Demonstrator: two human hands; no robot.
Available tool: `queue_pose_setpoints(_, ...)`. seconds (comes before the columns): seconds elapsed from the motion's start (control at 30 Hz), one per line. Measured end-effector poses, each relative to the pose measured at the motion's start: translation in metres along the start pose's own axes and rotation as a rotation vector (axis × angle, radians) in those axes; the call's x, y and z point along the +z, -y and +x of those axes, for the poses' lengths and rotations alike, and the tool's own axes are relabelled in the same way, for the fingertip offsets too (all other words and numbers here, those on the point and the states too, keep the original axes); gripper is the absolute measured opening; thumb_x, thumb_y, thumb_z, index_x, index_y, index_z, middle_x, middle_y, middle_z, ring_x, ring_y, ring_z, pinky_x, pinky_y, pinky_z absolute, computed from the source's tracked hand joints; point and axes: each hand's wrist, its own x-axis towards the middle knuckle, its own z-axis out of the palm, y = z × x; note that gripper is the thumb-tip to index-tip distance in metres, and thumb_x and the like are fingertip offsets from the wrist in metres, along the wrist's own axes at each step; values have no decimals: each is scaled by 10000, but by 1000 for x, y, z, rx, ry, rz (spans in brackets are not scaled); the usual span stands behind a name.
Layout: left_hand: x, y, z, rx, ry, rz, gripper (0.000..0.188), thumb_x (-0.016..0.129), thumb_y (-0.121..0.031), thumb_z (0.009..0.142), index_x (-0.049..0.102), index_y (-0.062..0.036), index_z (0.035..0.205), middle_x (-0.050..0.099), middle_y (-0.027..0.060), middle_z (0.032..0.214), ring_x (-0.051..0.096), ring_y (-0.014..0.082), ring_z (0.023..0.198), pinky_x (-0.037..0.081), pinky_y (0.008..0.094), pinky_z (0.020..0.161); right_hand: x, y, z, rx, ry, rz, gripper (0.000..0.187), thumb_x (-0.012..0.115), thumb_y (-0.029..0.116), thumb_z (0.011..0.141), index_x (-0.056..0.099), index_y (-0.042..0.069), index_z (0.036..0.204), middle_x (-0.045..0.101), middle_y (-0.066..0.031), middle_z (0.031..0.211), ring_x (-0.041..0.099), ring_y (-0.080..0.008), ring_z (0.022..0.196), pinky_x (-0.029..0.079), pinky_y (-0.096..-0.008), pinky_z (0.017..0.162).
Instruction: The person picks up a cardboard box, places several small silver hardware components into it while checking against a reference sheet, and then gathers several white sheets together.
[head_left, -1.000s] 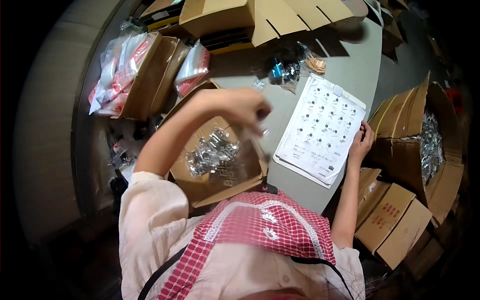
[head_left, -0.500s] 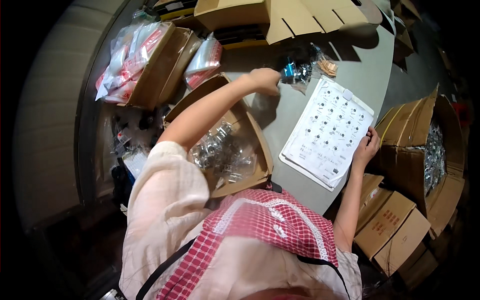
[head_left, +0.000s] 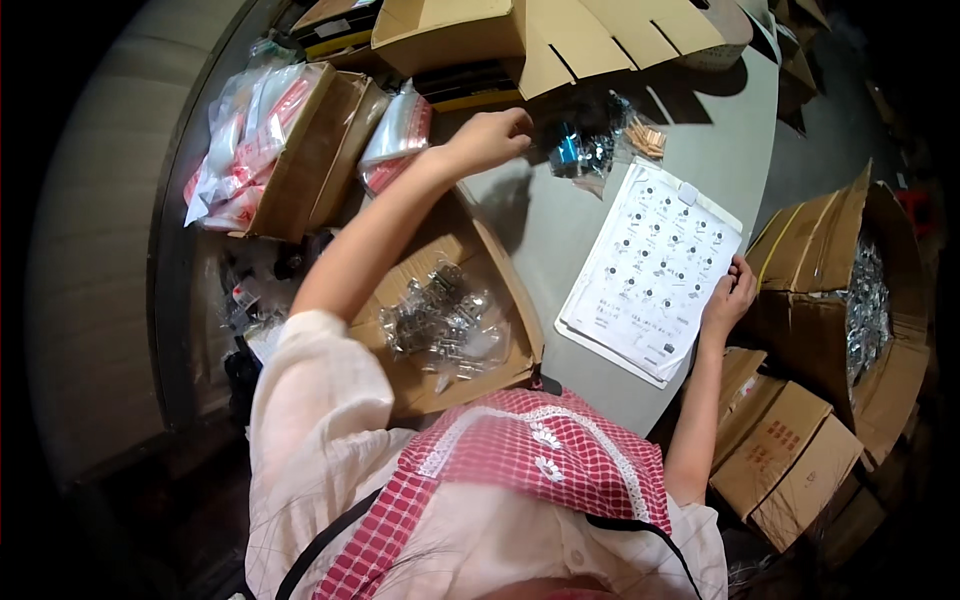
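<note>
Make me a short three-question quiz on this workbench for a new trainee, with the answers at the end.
1. True or false: the right hand is touching the edge of the clipboard.
2. What lies in the open cardboard box under the left forearm?
A) Folded cloth
B) Small shiny parts in clear bags
C) Loose paper sheets
3. Fill the gap: the left hand is apart from the clipboard, to its ____ in the picture.

Key: 1. True. 2. B. 3. Left.

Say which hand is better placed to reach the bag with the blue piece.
Probably the left hand: it is nearer that bag, while the right hand touches the clipboard.
</note>
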Motion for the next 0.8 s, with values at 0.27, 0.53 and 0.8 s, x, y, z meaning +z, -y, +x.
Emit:
queue_pose_setpoints(0.27, 10, -6, 20, 0, 280, -31, 231, 708, -163, 748, 626, 18, 866, 672, 143, 754, 673, 219, 666, 552, 345, 596, -6, -10, -4, 61, 20, 93, 304, 506, 12, 891, 624, -4, 1171, 590, -142, 1079, 573, -255, 969, 478, -363, 877)
queue_pose_setpoints(0.53, -68, -54, -40, 23, 779, -87, 395, 748, -345, 870, 646, -8, 1048, 708, 73, 907, 680, 175, 813, 557, 273, 677, -6, -12, 0, 35, 5, 2, 307, 503, 36, 880, 622, -4, 1161, 597, -153, 1054, 559, -277, 970, 441, -394, 912)
queue_pose_setpoints(0.8, 54, -20, 71, -149, 167, 196, 611, 679, -530, 843, 675, 79, 807, 693, 269, 850, 723, 320, 754, 571, 381, 611, 6, -2, -7, 29, -41, 40, 374, 491, 22, 870, 551, -32, 1235, 569, -154, 1072, 541, -284, 961, 421, -401, 926)
